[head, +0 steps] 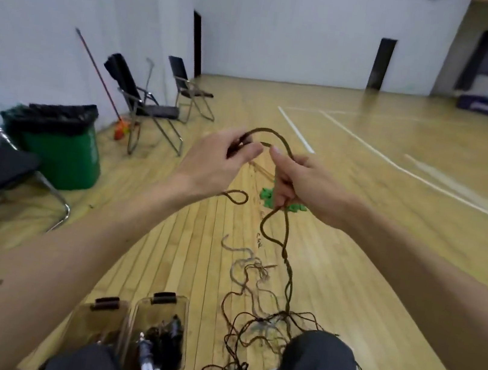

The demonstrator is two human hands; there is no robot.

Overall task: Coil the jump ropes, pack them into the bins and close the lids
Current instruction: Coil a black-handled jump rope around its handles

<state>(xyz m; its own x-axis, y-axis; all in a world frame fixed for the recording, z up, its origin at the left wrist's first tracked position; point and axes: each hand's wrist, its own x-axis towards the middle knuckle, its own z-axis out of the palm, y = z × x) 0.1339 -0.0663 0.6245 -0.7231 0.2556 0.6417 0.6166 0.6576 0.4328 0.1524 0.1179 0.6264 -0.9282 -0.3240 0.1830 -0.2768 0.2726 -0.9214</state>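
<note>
A dark brown jump rope [274, 230] arches between my two raised hands. My left hand [217, 162] pinches one side of the arch, and a small loop of rope hangs below it. My right hand [296, 183] grips the other side, with two strands dropping from it to a tangle of ropes [248, 337] on the floor by my right knee. Two clear bins with brown latches stand open between my knees: the right bin [159, 343] holds dark coiled ropes and handles, while the left bin [95, 321] is partly hidden by my left arm.
A green trash can [62, 145] with a black liner stands at the left. Folding chairs [150, 104] line the left wall, and another chair sits at the near left. Something green [269, 198] lies on the wooden floor behind my right hand.
</note>
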